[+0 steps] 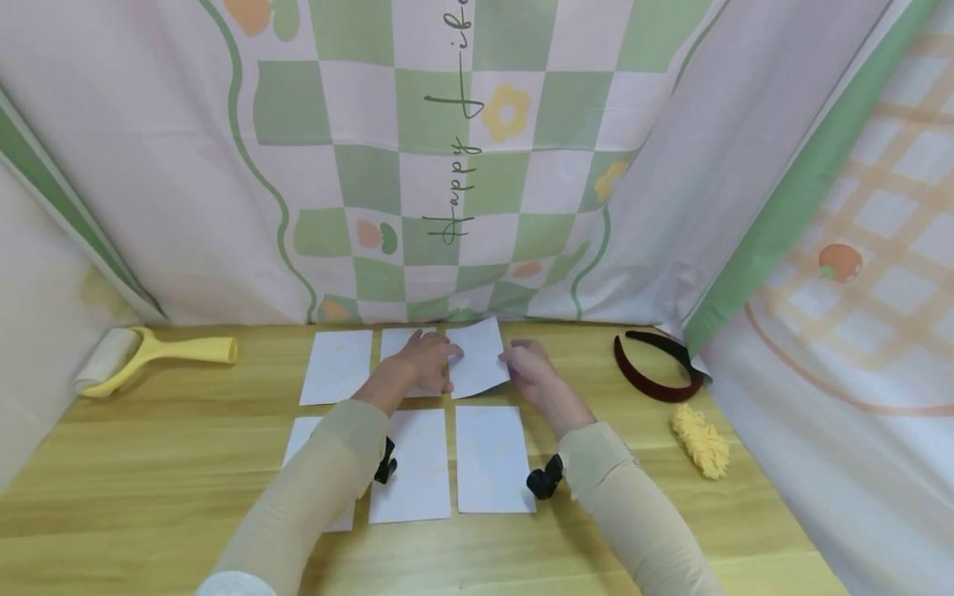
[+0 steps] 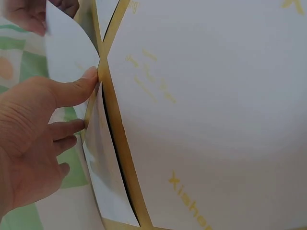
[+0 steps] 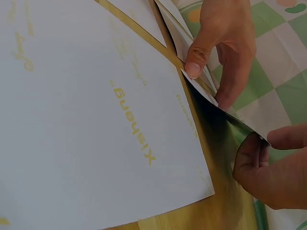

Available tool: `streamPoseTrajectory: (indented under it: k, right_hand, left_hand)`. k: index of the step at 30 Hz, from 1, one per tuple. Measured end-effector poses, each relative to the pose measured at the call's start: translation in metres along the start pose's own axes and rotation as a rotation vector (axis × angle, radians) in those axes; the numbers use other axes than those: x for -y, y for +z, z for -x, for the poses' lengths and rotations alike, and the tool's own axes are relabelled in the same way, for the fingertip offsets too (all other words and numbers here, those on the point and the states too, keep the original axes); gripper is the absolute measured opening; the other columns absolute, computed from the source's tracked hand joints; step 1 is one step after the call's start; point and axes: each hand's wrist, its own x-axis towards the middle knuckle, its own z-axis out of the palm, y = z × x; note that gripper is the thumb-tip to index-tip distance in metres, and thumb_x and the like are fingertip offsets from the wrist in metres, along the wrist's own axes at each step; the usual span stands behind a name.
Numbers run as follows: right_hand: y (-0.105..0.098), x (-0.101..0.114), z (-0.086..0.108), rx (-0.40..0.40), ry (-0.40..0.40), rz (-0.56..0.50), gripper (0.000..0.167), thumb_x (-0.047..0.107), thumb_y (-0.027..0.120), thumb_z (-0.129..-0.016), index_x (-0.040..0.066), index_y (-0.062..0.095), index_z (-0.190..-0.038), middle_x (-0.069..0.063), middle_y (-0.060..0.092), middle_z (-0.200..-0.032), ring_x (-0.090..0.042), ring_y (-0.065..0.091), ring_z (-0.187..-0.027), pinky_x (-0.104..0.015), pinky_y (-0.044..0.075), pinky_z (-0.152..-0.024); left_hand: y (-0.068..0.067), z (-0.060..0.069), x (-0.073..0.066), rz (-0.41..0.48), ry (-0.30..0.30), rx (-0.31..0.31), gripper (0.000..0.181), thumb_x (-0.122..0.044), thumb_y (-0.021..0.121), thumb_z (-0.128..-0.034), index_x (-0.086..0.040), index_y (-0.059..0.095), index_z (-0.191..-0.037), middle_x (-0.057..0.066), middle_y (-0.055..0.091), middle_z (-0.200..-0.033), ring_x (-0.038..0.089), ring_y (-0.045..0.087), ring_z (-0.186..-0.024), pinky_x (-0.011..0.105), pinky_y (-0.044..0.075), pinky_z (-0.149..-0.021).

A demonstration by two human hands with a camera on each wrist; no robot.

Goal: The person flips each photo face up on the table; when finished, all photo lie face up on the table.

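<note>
My right hand (image 1: 531,367) pinches the right edge of a white sheet of photo paper (image 1: 475,358) at the back right of two rows. That edge is lifted off the table, and the right wrist view shows its dark, glossy underside (image 3: 204,103). On the opposite side my left hand (image 1: 423,362) lies over the middle back sheet (image 1: 395,338), its thumb and fingers extended. In the right wrist view, the left thumb (image 3: 194,64) touches the lifted sheet's near left corner. Yellow lettering marks the white front sheet (image 3: 96,124).
More white sheets lie around: back left (image 1: 337,368), front middle (image 1: 411,476), front right (image 1: 494,463), with front left partly under my sleeve. A yellow-handled lint roller (image 1: 164,352) stands far left. At right are a dark red headband (image 1: 648,385) and yellow yarn (image 1: 701,443). A patterned curtain (image 1: 447,207) hangs behind.
</note>
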Motion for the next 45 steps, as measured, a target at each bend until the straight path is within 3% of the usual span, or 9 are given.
streamPoseTrajectory:
  k: [5, 9, 12, 15, 17, 21, 27, 37, 45]
  right_hand:
    - [-0.002, -0.002, -0.001, 0.023, 0.000, -0.002, 0.052, 0.006, 0.041, -0.105, -0.006, 0.035, -0.155, -0.012, 0.062, -0.127, -0.015, 0.062, -0.098, -0.028, 0.058, -0.098]
    - [-0.001, -0.001, 0.001, 0.043, -0.017, -0.024, 0.044, 0.008, 0.042, -0.107, -0.003, 0.045, -0.150, -0.002, 0.069, -0.106, -0.010, 0.067, -0.090, -0.021, 0.058, -0.080]
    - [0.001, -0.001, 0.002, 0.072, -0.039, -0.042, 0.045, 0.003, 0.046, -0.105, -0.003, 0.044, -0.150, -0.003, 0.070, -0.104, -0.011, 0.068, -0.091, -0.021, 0.058, -0.079]
    - [0.002, -0.001, 0.003, 0.137, -0.064, -0.042, 0.049, 0.001, 0.047, -0.104, -0.003, 0.038, -0.152, -0.004, 0.068, -0.104, -0.011, 0.067, -0.093, -0.022, 0.057, -0.082]
    - [0.003, -0.001, 0.004, 0.171, -0.064, -0.039, 0.052, 0.001, 0.049, -0.104, 0.000, 0.035, -0.154, -0.003, 0.068, -0.106, -0.011, 0.068, -0.094, -0.024, 0.058, -0.086]
    - [0.006, 0.000, 0.005, 0.205, -0.047, -0.032, 0.056, 0.004, 0.051, -0.104, 0.004, 0.032, -0.157, -0.015, 0.067, -0.127, -0.020, 0.070, -0.108, -0.035, 0.059, -0.101]
    - [0.013, 0.001, 0.005, 0.325, -0.001, -0.034, 0.062, 0.017, 0.042, -0.111, 0.006, 0.016, -0.166, -0.029, 0.042, -0.160, -0.044, 0.048, -0.146, -0.055, 0.042, -0.124]
    - [0.015, 0.000, 0.005, 0.351, 0.019, -0.026, 0.066, 0.022, 0.038, -0.112, 0.020, 0.004, -0.169, -0.010, 0.053, -0.138, -0.023, 0.056, -0.123, -0.054, 0.035, -0.129]
    - [0.015, 0.000, 0.005, 0.311, -0.063, 0.192, 0.065, 0.021, 0.040, -0.112, 0.021, 0.009, -0.169, -0.020, 0.024, -0.172, -0.037, 0.032, -0.158, -0.051, 0.030, -0.131]
  left_hand:
    - [0.001, -0.005, -0.002, -0.015, 0.019, -0.025, 0.066, -0.031, 0.078, -0.0921, -0.015, 0.053, -0.150, 0.012, 0.040, -0.167, 0.036, 0.029, -0.159, 0.062, 0.015, -0.133]
    - [0.003, -0.010, -0.005, 0.025, 0.081, -0.069, 0.059, -0.018, 0.082, -0.0858, 0.000, 0.061, -0.138, 0.018, 0.051, -0.156, 0.036, 0.044, -0.149, 0.052, 0.034, -0.129]
    - [0.003, -0.014, -0.008, 0.089, 0.125, -0.098, 0.034, -0.013, 0.080, -0.0825, 0.006, 0.069, -0.108, 0.017, 0.066, -0.123, 0.029, 0.062, -0.117, 0.039, 0.053, -0.109]
    - [0.001, -0.016, -0.013, 0.181, 0.131, -0.085, 0.024, -0.018, 0.069, -0.0912, 0.006, 0.067, -0.092, 0.013, 0.064, -0.093, 0.024, 0.059, -0.085, 0.036, 0.057, -0.084]
    - [-0.002, -0.016, -0.016, 0.280, 0.093, -0.063, 0.033, -0.022, 0.055, -0.1011, 0.008, 0.068, -0.106, 0.015, 0.068, -0.097, 0.026, 0.064, -0.089, 0.037, 0.057, -0.085]
    - [-0.006, -0.017, -0.021, 0.494, 0.002, -0.045, 0.058, -0.034, 0.027, -0.1105, 0.004, 0.052, -0.147, 0.024, 0.060, -0.146, 0.038, 0.060, -0.132, 0.048, 0.051, -0.113]
    - [-0.008, -0.019, -0.022, 0.822, -0.114, -0.039, 0.071, -0.053, 0.025, -0.1093, -0.013, 0.019, -0.167, 0.015, 0.028, -0.173, 0.040, 0.032, -0.158, 0.059, 0.036, -0.126]
    - [-0.002, -0.025, -0.018, 1.339, -0.033, 0.066, 0.069, -0.043, 0.031, -0.1129, -0.032, -0.011, -0.167, 0.006, -0.006, -0.178, 0.039, 0.010, -0.164, 0.070, 0.039, -0.119]
    - [0.002, -0.024, -0.016, 1.758, 0.032, 0.108, 0.063, -0.023, 0.029, -0.1144, -0.040, -0.003, -0.167, 0.015, -0.006, -0.177, 0.048, 0.008, -0.162, 0.081, 0.024, -0.118]
